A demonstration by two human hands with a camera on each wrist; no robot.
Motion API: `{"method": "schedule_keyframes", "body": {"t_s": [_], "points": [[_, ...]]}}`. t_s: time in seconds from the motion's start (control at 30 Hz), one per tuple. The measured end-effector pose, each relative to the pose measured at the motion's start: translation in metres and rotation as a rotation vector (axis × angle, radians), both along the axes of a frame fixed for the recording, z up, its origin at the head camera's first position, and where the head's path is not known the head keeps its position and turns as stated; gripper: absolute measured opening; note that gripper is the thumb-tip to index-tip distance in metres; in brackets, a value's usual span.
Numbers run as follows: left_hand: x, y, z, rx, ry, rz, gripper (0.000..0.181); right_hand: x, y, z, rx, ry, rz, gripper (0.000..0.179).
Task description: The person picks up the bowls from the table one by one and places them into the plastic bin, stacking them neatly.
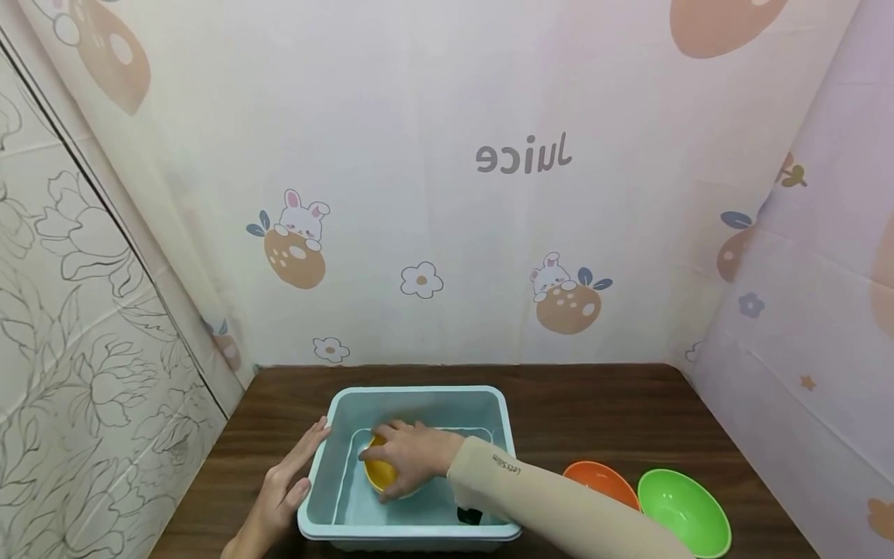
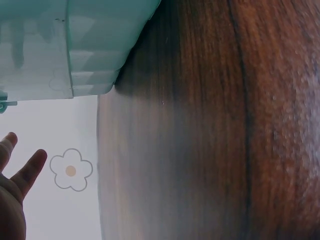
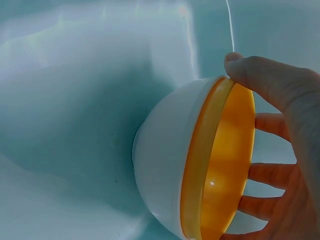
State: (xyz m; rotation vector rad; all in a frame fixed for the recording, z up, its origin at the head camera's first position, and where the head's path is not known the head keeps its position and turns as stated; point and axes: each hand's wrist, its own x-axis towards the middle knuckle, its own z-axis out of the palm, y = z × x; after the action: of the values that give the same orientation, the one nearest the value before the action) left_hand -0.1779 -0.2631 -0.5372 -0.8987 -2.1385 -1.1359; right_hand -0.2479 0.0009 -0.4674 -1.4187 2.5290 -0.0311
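Observation:
A light blue plastic basin [image 1: 408,532] stands on the table. Inside it is a bowl [image 1: 379,472] with a yellow inside; in the right wrist view the bowl [image 3: 162,160] looks white outside and tilts on its side. My right hand [image 1: 419,456] reaches into the basin and grips the bowl's rim, thumb [image 3: 265,75] on one side and fingers spread along the other. My left hand [image 1: 278,491] lies against the basin's left rim, fingers fairly straight. In the left wrist view, the left hand [image 2: 14,200] shows only partly, below the basin's outer wall [image 2: 100,45].
Right of the basin, an orange bowl [image 1: 602,481] and a bright green bowl [image 1: 683,512] sit side by side, the orange one partly behind my right sleeve [image 1: 559,505]. The dark wooden table [image 1: 594,404] ends at a patterned curtain [image 1: 433,194].

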Motion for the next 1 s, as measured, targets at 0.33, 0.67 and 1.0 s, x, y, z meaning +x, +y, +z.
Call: {"method": "schedule_keyframes", "body": {"t_s": [0.33, 0.67, 1.0], "points": [[-0.001, 0.000, -0.003, 0.007, -0.002, -0.009, 0.053, 0.001, -0.001, -0.002, 0.000, -0.001, -0.010, 0.067], [-0.003, 0.001, -0.003, 0.018, 0.011, -0.020, 0.051, 0.002, -0.001, 0.012, -0.020, 0.072, 0.036, 0.064], [-0.003, 0.001, -0.003, 0.029, 0.029, -0.023, 0.049, 0.003, 0.002, 0.041, -0.046, 0.104, 0.029, 0.063]]}}
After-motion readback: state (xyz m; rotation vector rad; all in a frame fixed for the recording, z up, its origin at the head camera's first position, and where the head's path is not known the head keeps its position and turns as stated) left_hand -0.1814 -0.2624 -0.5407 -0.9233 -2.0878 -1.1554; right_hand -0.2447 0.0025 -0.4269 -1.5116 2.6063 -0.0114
